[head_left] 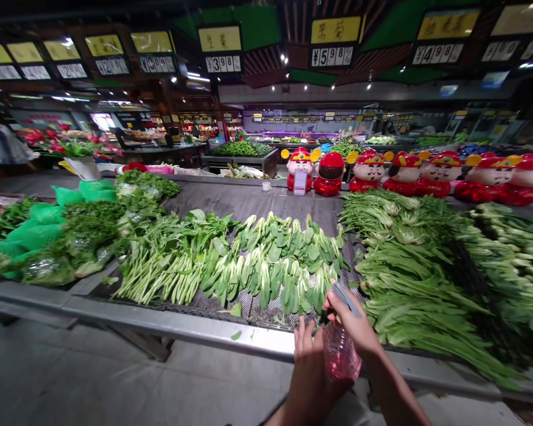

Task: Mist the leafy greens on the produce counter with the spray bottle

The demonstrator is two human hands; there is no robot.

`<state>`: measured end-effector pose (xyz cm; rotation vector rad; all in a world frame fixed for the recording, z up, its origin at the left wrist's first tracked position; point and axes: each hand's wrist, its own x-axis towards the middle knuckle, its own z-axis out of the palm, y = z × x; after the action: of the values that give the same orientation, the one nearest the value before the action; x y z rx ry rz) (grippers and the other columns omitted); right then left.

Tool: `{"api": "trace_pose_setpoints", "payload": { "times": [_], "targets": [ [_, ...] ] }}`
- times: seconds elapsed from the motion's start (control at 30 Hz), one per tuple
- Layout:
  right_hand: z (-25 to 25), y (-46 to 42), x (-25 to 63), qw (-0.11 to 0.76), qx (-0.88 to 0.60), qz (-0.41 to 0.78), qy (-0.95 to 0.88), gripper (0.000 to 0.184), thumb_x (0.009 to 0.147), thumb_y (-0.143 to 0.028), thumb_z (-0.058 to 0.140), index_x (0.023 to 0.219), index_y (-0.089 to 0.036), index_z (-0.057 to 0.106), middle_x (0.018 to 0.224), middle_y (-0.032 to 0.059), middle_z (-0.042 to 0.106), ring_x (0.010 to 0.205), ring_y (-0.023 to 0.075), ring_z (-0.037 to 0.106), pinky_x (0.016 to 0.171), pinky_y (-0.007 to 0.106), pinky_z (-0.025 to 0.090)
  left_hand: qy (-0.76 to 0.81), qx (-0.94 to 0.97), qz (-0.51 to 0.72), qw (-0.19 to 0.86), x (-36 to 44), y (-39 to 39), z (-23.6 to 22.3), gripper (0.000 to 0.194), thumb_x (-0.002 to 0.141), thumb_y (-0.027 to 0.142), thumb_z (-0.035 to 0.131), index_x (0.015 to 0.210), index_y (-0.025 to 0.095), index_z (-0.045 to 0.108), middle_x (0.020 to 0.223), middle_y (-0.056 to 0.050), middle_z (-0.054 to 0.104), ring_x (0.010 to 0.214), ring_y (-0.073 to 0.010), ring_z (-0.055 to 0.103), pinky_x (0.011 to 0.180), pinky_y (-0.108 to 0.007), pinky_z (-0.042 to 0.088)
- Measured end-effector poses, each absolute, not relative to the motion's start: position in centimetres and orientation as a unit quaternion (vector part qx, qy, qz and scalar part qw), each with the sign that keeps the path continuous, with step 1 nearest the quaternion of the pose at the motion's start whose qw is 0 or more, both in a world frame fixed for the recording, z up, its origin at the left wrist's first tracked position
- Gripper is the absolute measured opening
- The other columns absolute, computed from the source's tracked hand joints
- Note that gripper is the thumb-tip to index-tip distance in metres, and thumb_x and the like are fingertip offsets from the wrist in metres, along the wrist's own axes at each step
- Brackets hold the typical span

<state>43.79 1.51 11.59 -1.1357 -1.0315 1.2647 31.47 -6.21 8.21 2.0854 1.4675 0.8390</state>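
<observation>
My right hand [349,319] is closed around the neck of a spray bottle with a grey head [346,299] and a clear pinkish-red body [341,354]. Against the side of that bottle, my left hand [308,367] steadies it, fingers pointing up and its thumb hidden. Both hands are at the metal front edge of a vegetable display [266,340]. Just beyond them, rows of small bok choy [270,266] lie on a dark perforated mat. Long leafy greens [408,296] are piled to the right of my hands.
Stemmed greens [169,266] and green net bags [38,228] lie to the left. Red figurines [368,171] line the back ledge, and a small white card stands before one. Price signs [220,48] hang overhead. A flower vase [84,165] stands at far left.
</observation>
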Motion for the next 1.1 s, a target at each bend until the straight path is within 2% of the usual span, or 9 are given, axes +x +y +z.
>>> {"api": "trace_pose_setpoints", "payload": {
  "times": [0.17,0.33,0.43,0.53,0.67,0.8,0.9,1.0,1.1],
  "targets": [
    [12.1,0.8,44.7,0.570,-0.457,0.520,-0.442,0.046,0.068,-0.045,0.068,0.108,-0.023,0.062,0.108,0.0067,0.065,0.103,0.0252,0.058,0.080,0.035,0.051,0.517,0.772,0.298,0.219,31.8,-6.2,8.0,0.078,0.069,0.063,0.055,0.131,0.020,0.035,0.138,-0.013,0.036,0.133,-0.0382,0.011,0.106,-0.058,0.017],
    [11.8,0.1,46.4,0.580,-0.464,0.513,-0.430,0.043,0.067,-0.048,0.068,0.099,-0.020,0.065,0.107,0.0083,0.065,0.105,0.0266,0.057,0.083,0.036,0.050,0.504,0.786,0.284,0.219,33.2,-6.0,7.4,0.083,0.065,0.064,0.058,0.131,0.021,0.032,0.136,-0.014,0.036,0.133,-0.0387,0.009,0.106,-0.059,0.016],
    [11.0,-0.2,47.5,0.584,-0.478,0.512,-0.409,0.043,0.067,-0.048,0.068,0.100,-0.020,0.064,0.102,0.0094,0.067,0.101,0.0278,0.059,0.077,0.037,0.052,0.484,0.799,0.285,0.214,33.9,-6.3,6.6,0.082,0.067,0.061,0.059,0.132,0.022,0.029,0.136,-0.014,0.035,0.133,-0.0386,0.008,0.106,-0.059,0.017],
    [10.0,-0.7,48.3,0.568,-0.522,0.504,-0.389,0.045,0.064,-0.051,0.069,0.096,-0.020,0.064,0.092,0.0090,0.069,0.093,0.0283,0.061,0.065,0.034,0.052,0.470,0.810,0.275,0.218,34.5,-6.8,5.6,0.086,0.062,0.059,0.065,0.131,0.023,0.030,0.138,-0.014,0.031,0.132,-0.0418,0.007,0.103,-0.062,0.019],
    [8.9,-1.6,48.5,0.541,-0.570,0.495,-0.371,0.040,0.064,-0.054,0.066,0.085,-0.020,0.064,0.076,0.0052,0.067,0.077,0.0243,0.062,0.051,0.027,0.046,0.468,0.817,0.253,0.223,35.0,-7.8,3.9,0.085,0.057,0.056,0.071,0.125,0.018,0.037,0.137,-0.017,0.030,0.131,-0.0444,0.009,0.102,-0.065,0.020],
    [7.8,-2.2,48.3,0.541,-0.565,0.498,-0.373,0.033,0.066,-0.053,0.063,0.067,-0.020,0.062,0.055,0.0003,0.060,0.055,0.0173,0.055,0.050,0.027,0.040,0.486,0.805,0.261,0.217,35.4,-8.7,2.2,0.076,0.055,0.056,0.071,0.116,0.018,0.045,0.136,-0.016,0.032,0.131,-0.0426,0.014,0.104,-0.063,0.020],
    [7.1,-2.3,48.1,0.528,-0.575,0.500,-0.374,0.030,0.066,-0.050,0.064,0.063,-0.020,0.061,0.050,-0.0010,0.057,0.049,0.0154,0.053,0.048,0.027,0.039,0.488,0.805,0.253,0.223,35.2,-9.0,1.5,0.076,0.054,0.058,0.071,0.114,0.020,0.046,0.137,-0.015,0.032,0.131,-0.0426,0.013,0.103,-0.064,0.020],
    [7.1,-2.4,48.0,0.532,-0.581,0.505,-0.353,0.029,0.066,-0.048,0.065,0.075,-0.021,0.065,0.066,0.0026,0.066,0.065,0.0204,0.061,0.055,0.029,0.044,0.483,0.811,0.248,0.216,34.8,-8.9,1.6,0.077,0.056,0.057,0.070,0.118,0.020,0.044,0.138,-0.015,0.030,0.132,-0.0431,0.010,0.101,-0.065,0.021],
    [7.7,-2.2,47.7,0.554,-0.558,0.494,-0.372,0.033,0.065,-0.046,0.067,0.086,-0.020,0.067,0.094,0.0065,0.068,0.094,0.0249,0.060,0.074,0.031,0.047,0.485,0.813,0.251,0.200,34.3,-8.8,2.5,0.078,0.060,0.057,0.068,0.122,0.018,0.040,0.140,-0.017,0.026,0.132,-0.0425,0.008,0.101,-0.065,0.021]
  ]
}}
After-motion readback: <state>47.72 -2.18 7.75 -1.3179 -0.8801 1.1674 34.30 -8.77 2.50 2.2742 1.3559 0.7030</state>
